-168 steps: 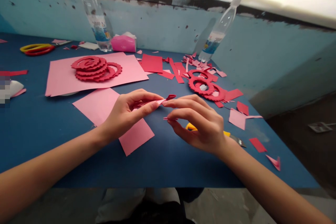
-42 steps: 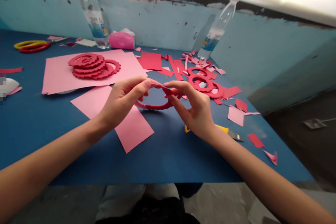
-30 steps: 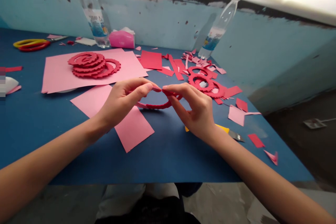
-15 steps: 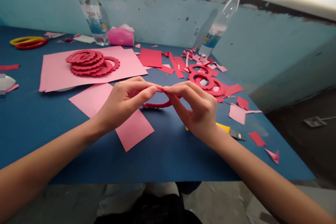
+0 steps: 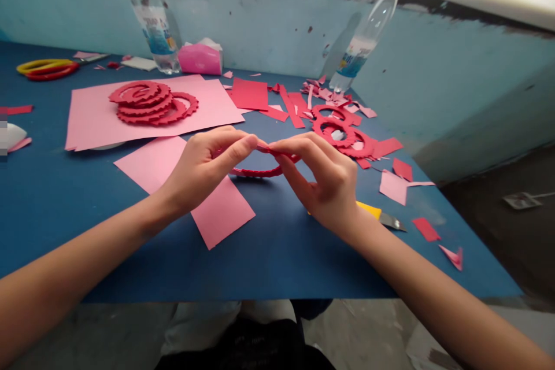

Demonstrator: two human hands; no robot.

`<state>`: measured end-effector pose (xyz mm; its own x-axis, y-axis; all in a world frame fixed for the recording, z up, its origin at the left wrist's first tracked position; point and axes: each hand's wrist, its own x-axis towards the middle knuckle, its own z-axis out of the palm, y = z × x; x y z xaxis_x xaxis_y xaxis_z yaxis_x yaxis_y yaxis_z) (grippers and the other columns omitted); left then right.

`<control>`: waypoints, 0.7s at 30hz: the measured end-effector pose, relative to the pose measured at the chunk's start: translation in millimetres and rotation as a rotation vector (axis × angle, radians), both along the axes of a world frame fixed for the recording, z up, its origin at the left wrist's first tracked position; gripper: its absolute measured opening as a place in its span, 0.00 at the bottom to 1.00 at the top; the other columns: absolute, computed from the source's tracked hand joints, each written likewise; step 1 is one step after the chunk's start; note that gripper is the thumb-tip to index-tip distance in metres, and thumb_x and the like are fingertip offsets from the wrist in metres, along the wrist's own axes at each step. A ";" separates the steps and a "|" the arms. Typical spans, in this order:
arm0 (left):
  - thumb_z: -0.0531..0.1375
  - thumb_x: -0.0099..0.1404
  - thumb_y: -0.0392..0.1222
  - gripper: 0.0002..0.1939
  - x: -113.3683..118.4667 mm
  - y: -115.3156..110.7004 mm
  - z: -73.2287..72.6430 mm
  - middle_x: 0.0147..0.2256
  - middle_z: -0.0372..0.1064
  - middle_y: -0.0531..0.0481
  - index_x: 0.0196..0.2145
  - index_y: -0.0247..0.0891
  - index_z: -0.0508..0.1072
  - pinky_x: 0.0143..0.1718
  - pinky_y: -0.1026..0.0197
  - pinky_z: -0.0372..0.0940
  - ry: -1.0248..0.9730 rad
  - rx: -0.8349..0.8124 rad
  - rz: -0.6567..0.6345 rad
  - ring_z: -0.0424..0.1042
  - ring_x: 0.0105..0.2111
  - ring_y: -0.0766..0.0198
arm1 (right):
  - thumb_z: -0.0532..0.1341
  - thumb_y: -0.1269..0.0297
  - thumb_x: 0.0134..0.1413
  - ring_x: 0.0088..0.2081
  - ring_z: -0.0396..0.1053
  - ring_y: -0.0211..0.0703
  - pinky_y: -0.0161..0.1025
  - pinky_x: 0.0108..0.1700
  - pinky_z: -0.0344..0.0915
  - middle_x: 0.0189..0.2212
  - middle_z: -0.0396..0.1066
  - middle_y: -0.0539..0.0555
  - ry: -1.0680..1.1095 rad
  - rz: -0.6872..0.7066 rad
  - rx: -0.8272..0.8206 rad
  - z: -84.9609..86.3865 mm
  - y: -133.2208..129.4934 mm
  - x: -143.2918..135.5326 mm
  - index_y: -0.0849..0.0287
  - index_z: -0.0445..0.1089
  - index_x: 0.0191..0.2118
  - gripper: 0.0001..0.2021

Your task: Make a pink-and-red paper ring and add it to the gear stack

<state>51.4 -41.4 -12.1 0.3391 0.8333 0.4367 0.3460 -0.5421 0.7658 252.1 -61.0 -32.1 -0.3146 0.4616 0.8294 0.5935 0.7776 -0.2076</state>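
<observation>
Between my hands, just above the blue table, is a red paper ring (image 5: 261, 173) with a notched edge. My left hand (image 5: 207, 165) pinches its upper edge between thumb and fingers. Close beside it, my right hand (image 5: 323, 176) grips the same edge with its fingertips, thumb underneath. Parts of the ring are hidden behind the fingers. Below my left hand lies a pink paper strip (image 5: 223, 214). A yellow cutter knife (image 5: 368, 210) lies partly hidden under my right wrist.
Notched red rings (image 5: 145, 105) are piled on a pink sheet (image 5: 217, 101); several more rings (image 5: 332, 133) lie right among paper scraps. Two clear bottles (image 5: 158, 40) (image 5: 358, 55), a pink tissue pack (image 5: 200, 59) and scissors (image 5: 47, 68) stand or lie along the wall.
My left thumb and fingertips have shifted slightly left along the ring's upper edge, leaving a small gap to the right fingers. Both hands still hold the ring.
</observation>
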 end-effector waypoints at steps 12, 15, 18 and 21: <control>0.52 0.71 0.44 0.17 0.9 1.8 -1.1 0.28 0.64 0.50 0.38 0.39 0.81 0.31 0.63 0.62 -0.032 -0.032 -0.025 0.66 0.30 0.65 | 0.58 0.75 0.65 0.34 0.71 0.35 0.34 0.36 0.69 0.35 0.74 0.53 0.041 0.033 0.001 -0.1 0.8 -0.9 0.60 0.73 0.43 0.07; 0.52 0.71 0.44 0.17 0.7 1.0 -1.2 0.29 0.66 0.50 0.39 0.40 0.81 0.31 0.64 0.62 -0.011 -0.022 -0.025 0.66 0.31 0.65 | 0.58 0.75 0.65 0.34 0.71 0.35 0.34 0.36 0.69 0.35 0.74 0.53 0.027 0.024 -0.003 0.1 0.5 -0.8 0.61 0.73 0.43 0.07; 0.53 0.71 0.46 0.17 -0.1 -0.2 -1.7 0.31 0.69 0.50 0.39 0.41 0.81 0.31 0.63 0.63 0.036 0.010 -0.017 0.67 0.31 0.65 | 0.58 0.75 0.65 0.35 0.71 0.36 0.35 0.36 0.69 0.35 0.75 0.54 0.017 0.013 -0.011 0.1 -0.4 -0.5 0.61 0.73 0.43 0.07; 0.53 0.70 0.47 0.17 -0.4 -1.8 -1.2 0.32 0.71 0.50 0.38 0.41 0.82 0.32 0.63 0.63 0.075 0.028 -0.017 0.69 0.33 0.64 | 0.58 0.75 0.64 0.36 0.72 0.37 0.35 0.37 0.69 0.36 0.75 0.54 0.002 0.006 -0.001 0.2 -1.5 -0.8 0.60 0.73 0.43 0.07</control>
<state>51.1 -43.2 -13.3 0.3856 0.8149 0.4327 0.3927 -0.5693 0.7223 251.3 -62.6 -31.8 -0.3151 0.4610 0.8296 0.5886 0.7806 -0.2102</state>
